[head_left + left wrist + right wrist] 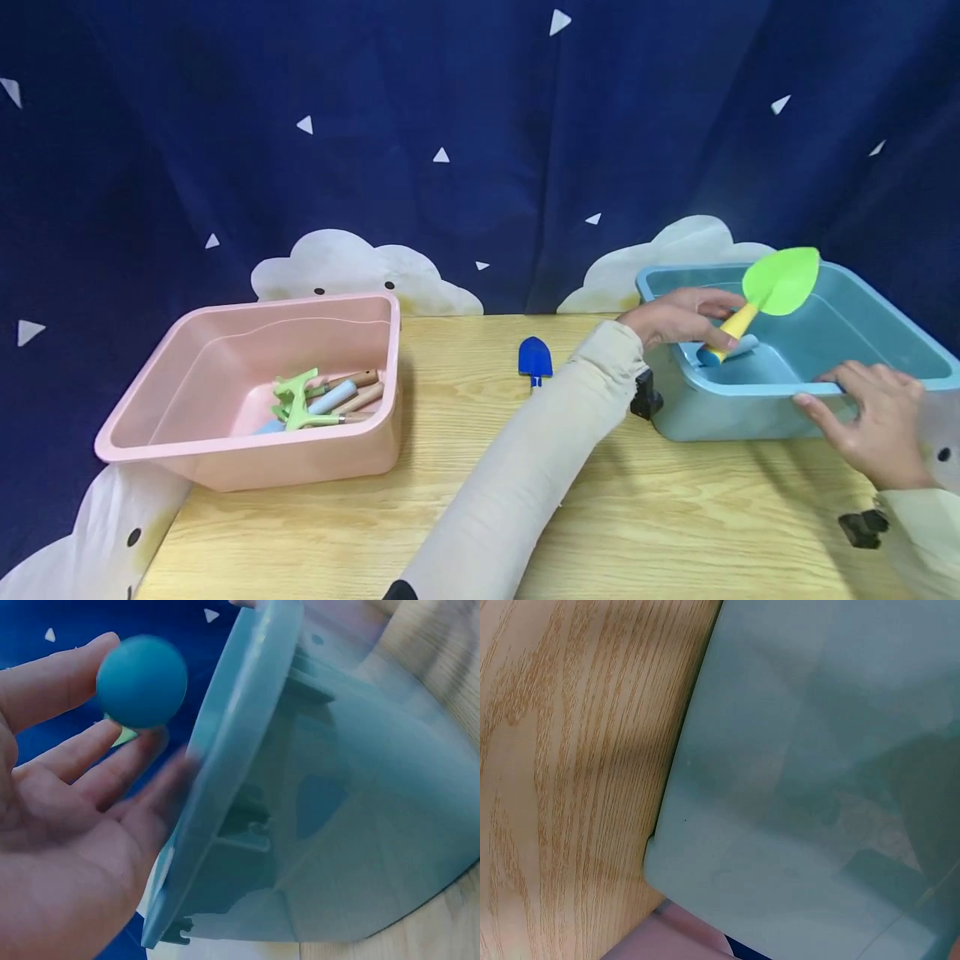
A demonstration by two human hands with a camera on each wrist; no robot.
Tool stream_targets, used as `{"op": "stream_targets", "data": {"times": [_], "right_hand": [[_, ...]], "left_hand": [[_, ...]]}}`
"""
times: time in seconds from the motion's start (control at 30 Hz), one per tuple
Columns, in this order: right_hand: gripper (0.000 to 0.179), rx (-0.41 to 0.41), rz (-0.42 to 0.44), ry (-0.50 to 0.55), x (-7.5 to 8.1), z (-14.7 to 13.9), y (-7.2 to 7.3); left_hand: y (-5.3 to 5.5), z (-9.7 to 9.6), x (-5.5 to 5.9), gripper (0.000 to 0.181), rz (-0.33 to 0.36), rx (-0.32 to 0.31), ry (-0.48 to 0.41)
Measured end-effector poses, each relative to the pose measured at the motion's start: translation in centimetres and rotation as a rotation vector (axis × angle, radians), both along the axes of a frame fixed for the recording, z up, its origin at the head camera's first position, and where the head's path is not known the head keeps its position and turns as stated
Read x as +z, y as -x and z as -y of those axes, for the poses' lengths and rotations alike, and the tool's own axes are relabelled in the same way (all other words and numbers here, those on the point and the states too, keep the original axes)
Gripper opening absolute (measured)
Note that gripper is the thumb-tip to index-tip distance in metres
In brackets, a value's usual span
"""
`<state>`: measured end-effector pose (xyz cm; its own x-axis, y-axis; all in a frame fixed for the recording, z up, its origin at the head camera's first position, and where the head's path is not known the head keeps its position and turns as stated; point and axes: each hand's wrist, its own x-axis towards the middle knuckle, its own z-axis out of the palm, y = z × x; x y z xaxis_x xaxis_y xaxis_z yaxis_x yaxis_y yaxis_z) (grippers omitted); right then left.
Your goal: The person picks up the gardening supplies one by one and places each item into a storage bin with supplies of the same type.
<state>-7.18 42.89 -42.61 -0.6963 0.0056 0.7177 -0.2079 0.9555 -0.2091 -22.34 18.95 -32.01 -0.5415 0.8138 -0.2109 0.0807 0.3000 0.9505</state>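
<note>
My left hand [678, 321] pinches a toy shovel [783, 283] by its yellow handle, over the left side of the blue bin [750, 417]. The green blade points up and to the right. In the left wrist view, the handle's round blue end [142, 681] shows between thumb and fingers, beside the bin's rim. My right hand [873, 417] holds the front rim of the same bin, its fingers over the edge and its thumb outside. Inside, a light blue handle [744, 347] lies below the shovel. The right wrist view shows mainly the bin's wall [795, 787].
On the left stands a pink bin [247, 450] with several garden tools inside, among them a green rake [300, 404]. A small dark blue shovel [535, 358] lies on the wooden table [465, 500], partly behind my left sleeve. A dark blue curtain [480, 125] hangs behind.
</note>
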Motion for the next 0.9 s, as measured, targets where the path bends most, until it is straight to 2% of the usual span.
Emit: {"op": "stream_targets", "data": {"times": [0.1, 0.27, 0.4, 0.5, 0.9], "right_hand": [[0.061, 0.022, -0.016, 0.021, -0.1, 0.2, 0.1], [0.06, 0.037, -0.015, 0.036, 0.1, 0.4, 0.1], [0.063, 0.038, -0.017, 0.034, 0.1, 0.3, -0.1], [0.064, 0.041, -0.021, 0.038, 0.2, 0.4, -0.1], [0.057, 0.035, -0.01, 0.058, 0.0, 0.2, 0.0]], "left_hand": [[0.2, 0.4, -0.3, 0.065, -0.068, 0.005, -0.004], [0.6, 1.5, -0.5, 0.057, -0.067, 0.028, -0.084], [1.0, 2.1, -0.4, 0.051, -0.058, 0.026, -0.172], [1.4, 3.1, -0.2, 0.05, -0.067, 0.035, -0.203], [3.8, 7.7, -0.2, 0.043, -0.17, 0.161, -0.146]]}}
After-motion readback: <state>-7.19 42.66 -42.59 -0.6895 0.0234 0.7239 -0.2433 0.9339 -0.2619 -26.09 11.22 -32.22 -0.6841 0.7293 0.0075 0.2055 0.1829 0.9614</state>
